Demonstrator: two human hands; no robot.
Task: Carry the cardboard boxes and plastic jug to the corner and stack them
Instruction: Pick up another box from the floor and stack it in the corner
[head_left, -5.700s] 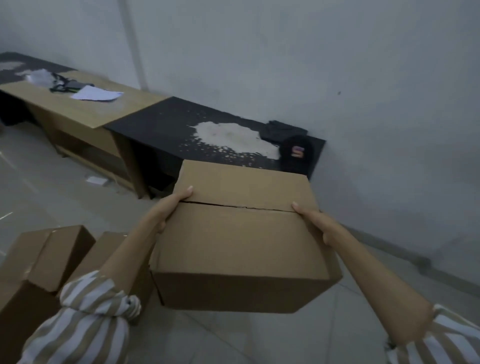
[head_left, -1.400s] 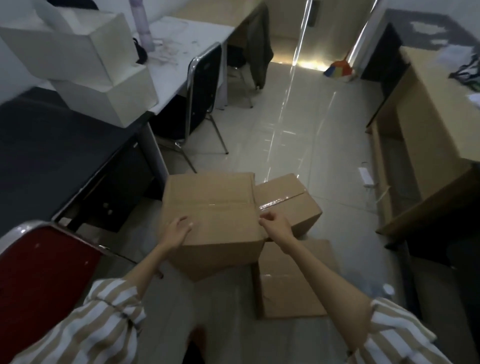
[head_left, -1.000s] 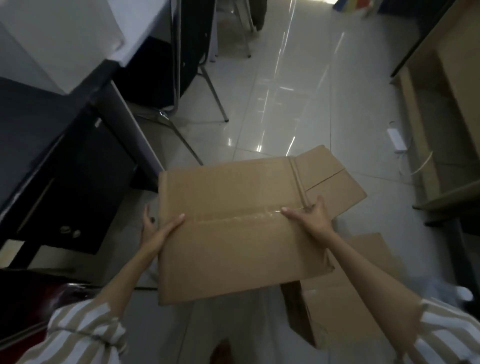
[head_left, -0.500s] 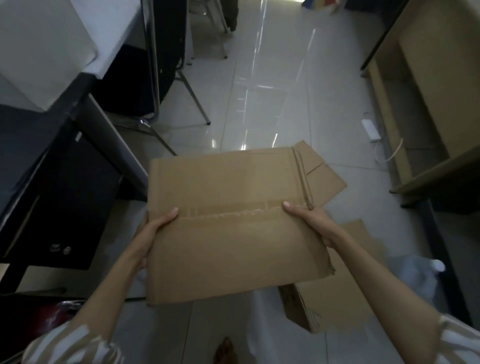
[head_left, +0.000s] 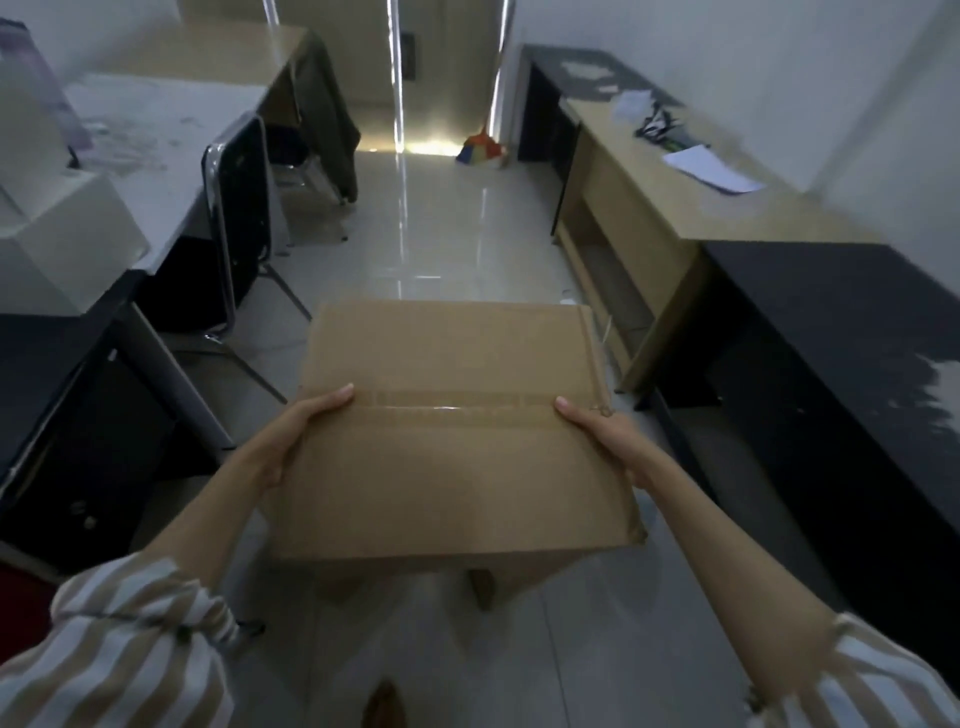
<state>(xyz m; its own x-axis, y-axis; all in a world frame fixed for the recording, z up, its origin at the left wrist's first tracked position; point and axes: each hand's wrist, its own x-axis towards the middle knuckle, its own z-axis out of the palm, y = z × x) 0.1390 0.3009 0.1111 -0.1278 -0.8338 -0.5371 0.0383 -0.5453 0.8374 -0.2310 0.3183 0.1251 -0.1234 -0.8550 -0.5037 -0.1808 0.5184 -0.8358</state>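
Note:
A brown cardboard box (head_left: 447, 374), taped shut along its top seam, hangs in mid-air in front of me above the tiled floor. My left hand (head_left: 298, 434) grips its left side with the thumb lying on the top. My right hand (head_left: 602, 436) grips the right side the same way. The box hides the floor below it; the other boxes and the plastic jug are out of sight.
A black and white desk (head_left: 171, 171) with white boxes (head_left: 57, 244) and a black chair (head_left: 236, 208) lines the left. A wooden desk (head_left: 691, 208) and a black table (head_left: 831, 353) line the right. The tiled aisle (head_left: 441, 223) runs ahead to a doorway with a colourful broom (head_left: 480, 150).
The box has risen from the pile on the floor to chest height in both hands. My view has tilted up, so the remaining boxes and the jug have dropped out of sight.

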